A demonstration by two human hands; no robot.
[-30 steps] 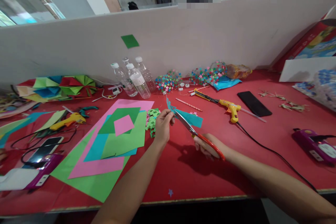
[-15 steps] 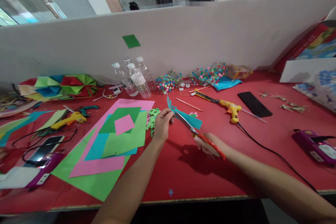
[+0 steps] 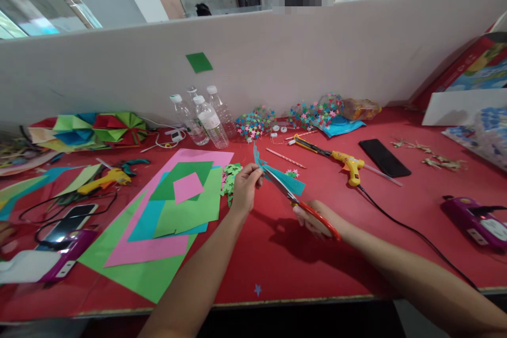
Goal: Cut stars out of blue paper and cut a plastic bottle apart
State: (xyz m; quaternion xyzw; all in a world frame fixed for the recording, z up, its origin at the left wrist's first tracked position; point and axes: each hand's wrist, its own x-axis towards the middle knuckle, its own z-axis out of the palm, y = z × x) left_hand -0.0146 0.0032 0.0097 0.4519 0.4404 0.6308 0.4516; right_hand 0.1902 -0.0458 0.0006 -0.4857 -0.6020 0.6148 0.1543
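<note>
Pinched in the fingers of my left hand [image 3: 246,186] is a piece of blue paper [image 3: 291,182], held above the red table. A narrow, jagged strip of it sticks up past the fingertips, and the wider part spreads to the right. My right hand [image 3: 315,219] grips red-handled scissors [image 3: 322,222], whose blades lie along the blue paper with their tips at the left fingertips. How far apart the blades are is hard to make out. Small green paper cutouts [image 3: 228,182] lie in a pile just left of my left hand.
Coloured paper sheets [image 3: 158,251] are stacked at left. Plastic bottles [image 3: 212,127] stand by the partition. To the right lie a yellow glue gun [image 3: 350,163] with its cord, a black phone [image 3: 384,157] and a purple power strip [image 3: 477,222]. A striped straw [image 3: 285,158] lies behind the blue paper.
Both hands, the scissors and the blue paper stay almost in place. The upright blue strip shifts very slightly.
</note>
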